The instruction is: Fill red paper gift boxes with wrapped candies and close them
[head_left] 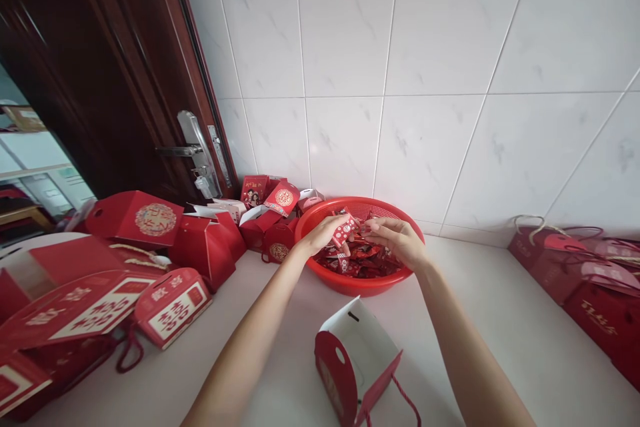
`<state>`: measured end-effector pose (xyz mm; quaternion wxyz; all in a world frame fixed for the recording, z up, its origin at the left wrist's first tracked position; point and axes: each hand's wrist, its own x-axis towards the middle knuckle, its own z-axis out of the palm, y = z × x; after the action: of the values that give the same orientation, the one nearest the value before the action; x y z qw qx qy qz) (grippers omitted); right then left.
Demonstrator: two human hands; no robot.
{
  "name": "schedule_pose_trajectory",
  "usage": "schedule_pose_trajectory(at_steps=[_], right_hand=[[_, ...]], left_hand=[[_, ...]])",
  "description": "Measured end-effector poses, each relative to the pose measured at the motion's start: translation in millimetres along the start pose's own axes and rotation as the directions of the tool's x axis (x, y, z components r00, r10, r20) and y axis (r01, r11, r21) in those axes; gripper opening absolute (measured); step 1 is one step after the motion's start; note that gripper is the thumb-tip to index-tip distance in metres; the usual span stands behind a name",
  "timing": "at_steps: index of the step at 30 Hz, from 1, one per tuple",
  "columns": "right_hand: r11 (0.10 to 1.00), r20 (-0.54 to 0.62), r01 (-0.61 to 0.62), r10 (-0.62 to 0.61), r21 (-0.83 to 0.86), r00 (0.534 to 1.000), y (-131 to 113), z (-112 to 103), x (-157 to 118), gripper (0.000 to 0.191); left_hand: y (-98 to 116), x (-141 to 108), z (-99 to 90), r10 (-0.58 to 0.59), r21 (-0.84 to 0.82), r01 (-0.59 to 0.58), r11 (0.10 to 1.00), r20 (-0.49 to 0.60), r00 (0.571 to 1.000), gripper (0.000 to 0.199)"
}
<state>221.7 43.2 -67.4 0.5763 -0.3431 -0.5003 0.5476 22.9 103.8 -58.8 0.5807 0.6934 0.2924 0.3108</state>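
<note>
Both of my hands are over a red plastic basket [360, 287] that holds several red-wrapped candies [367, 253]. My left hand [325, 235] is closed on a red candy packet with white dots [344, 232]. Close beside it, my right hand [397, 239] has its thumb and fingers pinched together; what lies between them is too small to make out. Between my forearms stands an open red gift box [337, 367] with a white inside and a red cord handle [406, 395]. No contents show inside it.
Red gift boxes [173, 307] crowd the left side, with smaller boxes [283, 197] by the wall. More red boxes [590, 280] with cord handles line the right edge. A dark wooden door [125, 67] with a metal handle [193, 150] stands at the left; a tiled wall [430, 27] rises behind.
</note>
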Motion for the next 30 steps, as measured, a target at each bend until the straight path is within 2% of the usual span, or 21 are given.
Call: schedule_pose_trajectory(at_steps=[4,13,18,23,30], right_hand=[[0.999,0.042,0.002,0.000,-0.047,0.999,1,0,-1,0.034],[0.997,-0.019,-0.016,0.015,-0.077,1.000,1,-3,-1,0.045],[0.994,-0.048,-0.036,0.031,-0.107,0.998,2,-3,0,0.035],[0.999,-0.085,-0.031,0.028,-0.031,0.996,-1,-1,-2,0.038],[0.996,-0.046,-0.062,0.065,0.064,0.997,-4,8,-3,0.040]], left_hand=[[-2,1,-0.6,0.009,-0.023,-0.009,1.000,-0.001,1.000,0.056],[-2,0,-1.3,0.030,-0.066,-0.030,0.997,-0.005,1.000,0.046],[2,0,-1.9,0.045,-0.129,-0.049,0.990,-0.035,0.998,0.042],[6,2,1.7,0.026,-0.333,-0.068,0.940,-0.129,0.991,0.036],[10,2,9.6,0.022,-0.364,-0.076,0.928,-0.149,0.989,0.027]])
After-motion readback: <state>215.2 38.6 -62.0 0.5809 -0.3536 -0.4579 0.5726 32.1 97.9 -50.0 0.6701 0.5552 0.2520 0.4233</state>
